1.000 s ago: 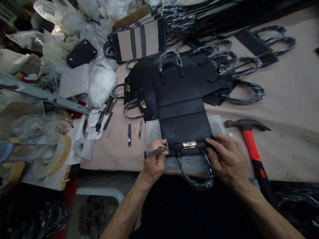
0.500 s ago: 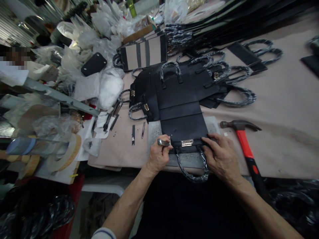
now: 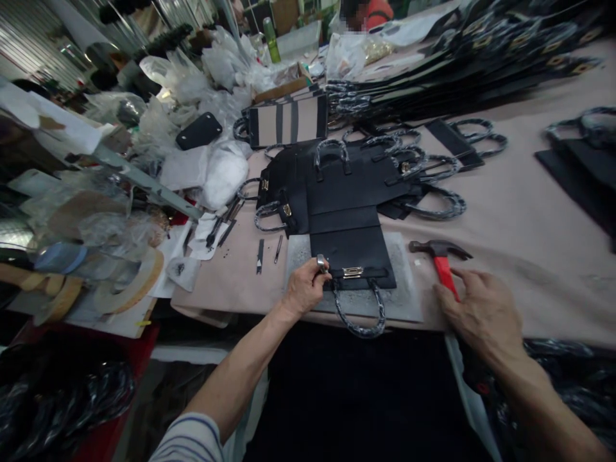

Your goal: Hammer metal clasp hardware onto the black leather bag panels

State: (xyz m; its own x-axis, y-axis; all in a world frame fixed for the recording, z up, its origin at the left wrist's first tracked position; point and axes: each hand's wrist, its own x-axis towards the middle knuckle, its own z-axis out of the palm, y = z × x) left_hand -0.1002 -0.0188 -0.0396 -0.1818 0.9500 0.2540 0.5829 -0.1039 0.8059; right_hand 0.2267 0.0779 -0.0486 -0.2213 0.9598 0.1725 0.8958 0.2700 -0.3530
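My left hand (image 3: 307, 287) is closed around a short metal punch (image 3: 321, 262), its shiny round end showing above the fingers. It rests at the left edge of a black handbag panel (image 3: 346, 247), which has a gold clasp plate (image 3: 353, 273) and a plastic-wrapped handle (image 3: 360, 330) hanging over the table edge. Under the panel lies a grey stone slab (image 3: 407, 298). My right hand (image 3: 484, 314) is over the red and black grip of a claw hammer (image 3: 445, 273), thumb and fingers around it. The hammer head lies beside the slab; the fingertips are partly hidden.
More black bag panels (image 3: 346, 183) with wrapped handles lie behind the slab. A long stack of panels (image 3: 433, 83) fills the back. Thin tools (image 3: 278, 249), a tape roll (image 3: 129, 289) and plastic bags (image 3: 226, 173) are on the left. Another person (image 3: 378, 13) is at the far side.
My right hand has left the right edge of the bag panel and moved right onto the hammer grip. My left hand stays at the panel with the punch. The view has shifted slightly.
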